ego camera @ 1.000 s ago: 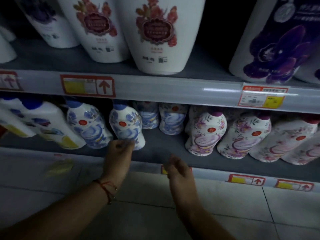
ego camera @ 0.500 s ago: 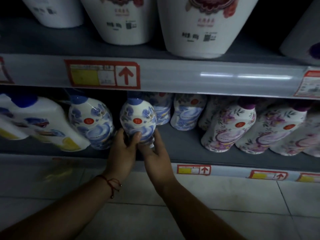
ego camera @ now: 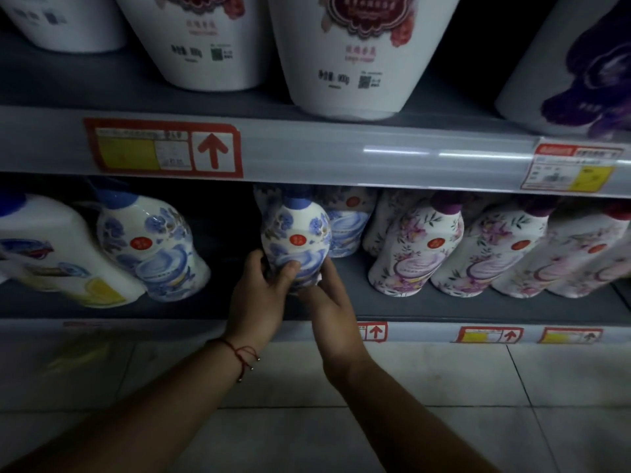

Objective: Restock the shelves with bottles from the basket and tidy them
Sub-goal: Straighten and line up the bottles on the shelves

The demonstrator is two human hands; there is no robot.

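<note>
Lower shelf [ego camera: 444,307] of a dim store rack, seen from above. Both hands grip one blue-flowered bottle [ego camera: 296,241] with a blue cap and a round red sticker; the sticker's writing is too small to read. The bottle stands upright on the lower shelf, near its front edge. The left hand [ego camera: 260,298], a red cord bracelet [ego camera: 239,353] on its wrist, wraps the bottle's lower left side with the thumb across the front. The right hand [ego camera: 329,310] cups the lower right side, its fingers [ego camera: 326,268] curled round the base. Both forearms reach up from the bottom of the frame over a tiled floor [ego camera: 444,387].

Left of the fingers, apart from them, leans one more blue-flowered bottle [ego camera: 150,247], and beyond it a white bottle with yellow print [ego camera: 51,254]. Just behind the fingers stands another blue-flowered bottle [ego camera: 348,223]. Right of the fingers stand at least four pink-flowered bottles [ego camera: 418,250] with purple caps, each bearing a red sticker.

On the upper shelf [ego camera: 307,148] stand large white bottles with red floral labels [ego camera: 351,52]; their print is blurred. A red-framed price tag [ego camera: 162,148] with an upward arrow sits on the upper rail; a second tag [ego camera: 573,165] lies to the right, its text unreadable.
</note>
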